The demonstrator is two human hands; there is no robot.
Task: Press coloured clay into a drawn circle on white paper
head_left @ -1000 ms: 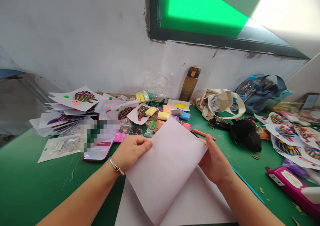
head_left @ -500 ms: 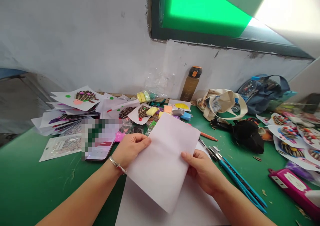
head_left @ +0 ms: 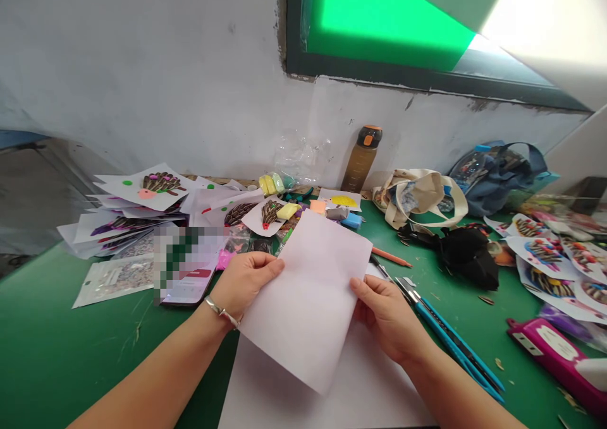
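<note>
Between my hands is a blank white sheet of paper [head_left: 308,302], tilted and raised over the table. My left hand [head_left: 249,280] pinches its left edge, thumb on top and fingers underneath. On the right edge, my right hand [head_left: 382,309] grips it the same way, its fingers partly hidden behind the sheet. Beneath lies a larger white sheet [head_left: 374,391] flat on the green table [head_left: 95,359]. Just right of my right hand are blue-handled cutters or knives [head_left: 455,334] and an orange pencil [head_left: 392,258].
A stack of seed-decorated pictures [head_left: 137,208] and a phone [head_left: 192,277] lie at left. Behind stand clay blocks [head_left: 317,208], a brown bottle [head_left: 361,160] and a cream cloth bag [head_left: 417,195]. A black bag [head_left: 469,258], more pictures [head_left: 545,258] and a magenta case [head_left: 550,353] are at right.
The sheet's right side has shifted slightly left, and its lower corner sits a bit higher. Both hands keep hold of it.
</note>
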